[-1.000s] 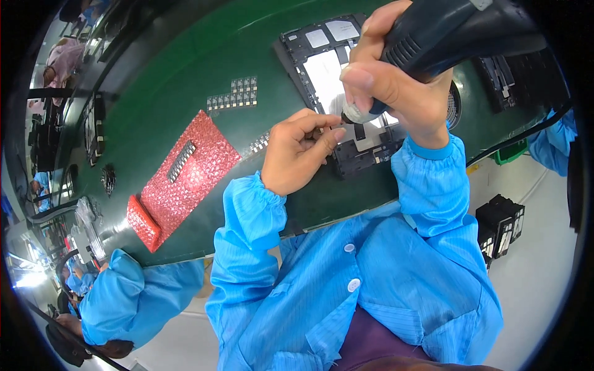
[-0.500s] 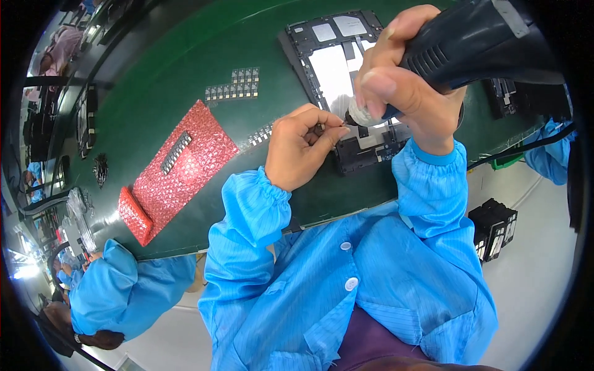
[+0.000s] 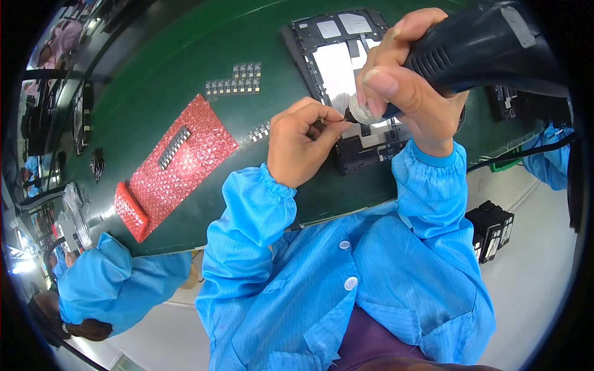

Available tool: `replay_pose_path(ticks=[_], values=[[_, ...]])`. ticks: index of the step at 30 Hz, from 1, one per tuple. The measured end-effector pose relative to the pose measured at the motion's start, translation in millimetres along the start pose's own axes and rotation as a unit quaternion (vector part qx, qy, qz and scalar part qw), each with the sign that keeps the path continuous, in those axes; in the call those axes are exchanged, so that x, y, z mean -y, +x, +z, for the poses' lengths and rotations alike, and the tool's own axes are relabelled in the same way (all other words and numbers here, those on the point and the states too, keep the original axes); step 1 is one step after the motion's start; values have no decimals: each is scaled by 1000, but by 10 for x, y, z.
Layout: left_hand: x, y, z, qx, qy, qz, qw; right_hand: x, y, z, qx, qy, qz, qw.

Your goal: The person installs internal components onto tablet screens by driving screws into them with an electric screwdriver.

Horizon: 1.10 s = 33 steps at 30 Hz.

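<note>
My right hand (image 3: 414, 93) is wrapped around a thick black electric screwdriver (image 3: 476, 49), its white-wrapped nose tilted down to the left. Below that lies an opened tablet-like device (image 3: 334, 68) with a black frame and silver-white plates; the tool and my hand cover part of it. My left hand (image 3: 303, 142) is closed in a pinch right at the tool's dark tip, over the device's left edge. Whatever sits between those fingertips is too small to make out. Beside my left wrist, a short strip of small parts (image 3: 258, 131) lies partly covered.
Red bubble wrap (image 3: 192, 170) carries a strip of small dark parts (image 3: 175, 148) on the green table (image 3: 145, 99). Farther back sit several small parts in rows (image 3: 234, 85). A co-worker in blue (image 3: 124, 284) is at lower left. Black stacked units (image 3: 490, 229) stand at right below the table.
My left fingertips have risen slightly with the pinch kept at the tool's tip. My right hand keeps its hold on the screwdriver. The view has shifted a little.
</note>
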<state>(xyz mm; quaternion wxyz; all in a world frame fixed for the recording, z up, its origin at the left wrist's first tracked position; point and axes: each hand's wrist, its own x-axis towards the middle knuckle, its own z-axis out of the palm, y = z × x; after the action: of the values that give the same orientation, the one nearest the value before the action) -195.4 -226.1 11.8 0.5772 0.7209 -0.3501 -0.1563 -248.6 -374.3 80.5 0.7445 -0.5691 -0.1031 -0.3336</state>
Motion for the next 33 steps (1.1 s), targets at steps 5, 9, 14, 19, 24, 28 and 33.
replay_pose_path(ticks=[5, 9, 14, 19, 24, 28, 33], values=[[-60, 27, -130, 37, 53, 64, 996, -45, -2, -89, 90, 1, -52, 995], [-40, 19, -319, 3, -79, -40, 996, -70, -51, -38, 74, -7, -25, 997], [139, 17, -394, -46, -150, -87, 984, -98, -123, 20, 78, -25, 34, 996], [57, 51, -368, -97, -137, -103, 980, -145, -117, 15, 113, -30, 22, 993], [72, 56, -379, -103, -156, -116, 976, -195, -150, 43, 112, -18, 45, 992], [40, 53, -391, -114, -164, -115, 973, -198, -130, 62, 119, -19, 47, 992], [63, 68, -423, -122, -177, -103, 971, -202, -129, 84, 127, -30, 41, 991]])
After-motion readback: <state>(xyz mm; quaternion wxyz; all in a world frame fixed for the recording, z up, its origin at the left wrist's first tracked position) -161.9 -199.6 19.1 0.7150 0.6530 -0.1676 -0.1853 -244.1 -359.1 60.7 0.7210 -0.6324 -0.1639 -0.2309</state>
